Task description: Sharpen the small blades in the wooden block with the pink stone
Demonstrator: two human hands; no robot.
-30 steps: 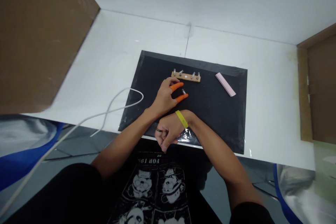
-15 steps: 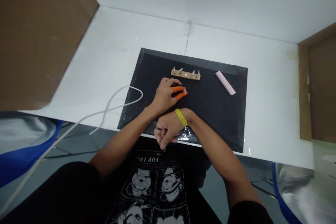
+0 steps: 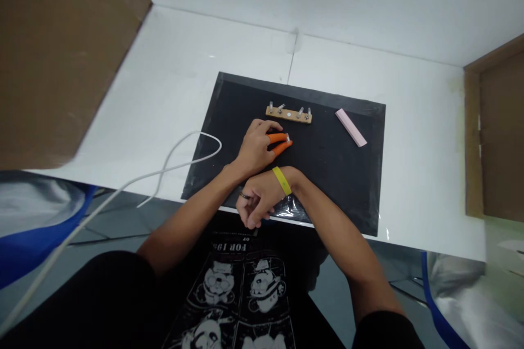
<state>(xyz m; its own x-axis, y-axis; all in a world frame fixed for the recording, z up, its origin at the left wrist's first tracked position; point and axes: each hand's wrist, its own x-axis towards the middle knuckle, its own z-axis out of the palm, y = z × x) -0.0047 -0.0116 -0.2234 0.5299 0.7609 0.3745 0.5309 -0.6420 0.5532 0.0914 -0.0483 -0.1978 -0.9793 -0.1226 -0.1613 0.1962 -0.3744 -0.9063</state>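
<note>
White and glossy, the desk (image 3: 172,87) fills the middle of the frame, with a black mat (image 3: 327,174) laid across its centre and brown cardboard panels at the upper left and far right. On the mat, just left of centre, the left hand (image 3: 254,150) rests with two fingers in orange finger covers (image 3: 278,142); their tips are closed together on a small silvery piece (image 3: 287,137), too small to identify. Just above it in the frame lies a small wooden strip (image 3: 289,114) with several metal pegs standing on it, near the fingertips but apart from them. The right hand (image 3: 256,202), a yellow band on its wrist and a dark ring on one finger, sits at the mat's lower edge below the left hand, its fingers curled inward; whether its grip holds anything cannot be told. A pink bar (image 3: 351,127) lies upper right on the mat, well apart from both hands. A white cable (image 3: 176,158) loops over the desk at the left.
</note>
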